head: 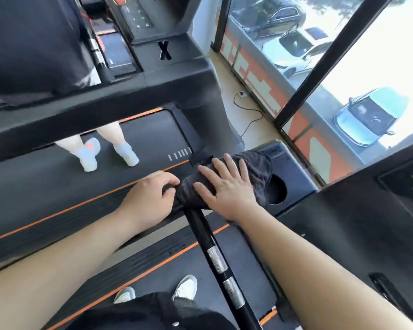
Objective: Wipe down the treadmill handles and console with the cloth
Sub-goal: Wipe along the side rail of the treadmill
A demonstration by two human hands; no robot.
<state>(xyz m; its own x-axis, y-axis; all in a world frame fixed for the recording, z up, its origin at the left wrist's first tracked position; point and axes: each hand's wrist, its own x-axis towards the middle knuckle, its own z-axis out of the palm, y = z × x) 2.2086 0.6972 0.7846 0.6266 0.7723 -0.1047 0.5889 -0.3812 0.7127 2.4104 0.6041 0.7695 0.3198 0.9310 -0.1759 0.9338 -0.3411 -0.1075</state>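
"Where's the cloth (pixel 255 172)?"

"Draped over the top end of the handle (pixel 202 225), right where the bar meets the console (pixel 358 225). Its far edge hangs at the rim of the cup hole (pixel 278 194)."

"And the hands?"

"The right hand (pixel 227 186) lies flat on top of the cloth, fingers straight and spread apart, palm pressing down. The left hand (pixel 148 198) is just beside it, at the cloth's left end, with its fingers curled in on the edge of the fabric."

"Do the two hands touch?"

"They're close, but I see a strip of cloth between them."

"The rest of the handle?"

"It's bare, a black bar running down toward the person, with two silver plates (pixel 217 259) set in it."

"Anything else around?"

"The person's pale shoes (pixel 185 288) stand on the belt below. On the next treadmill (pixel 57 186) there's a second person's feet (pixel 91 154) in something light, socks or shoes, I can't tell which. To the right is a window (pixel 379 55) with parked cars (pixel 367 115) outside, and a black cable (pixel 250 113) lies on the floor beside it."
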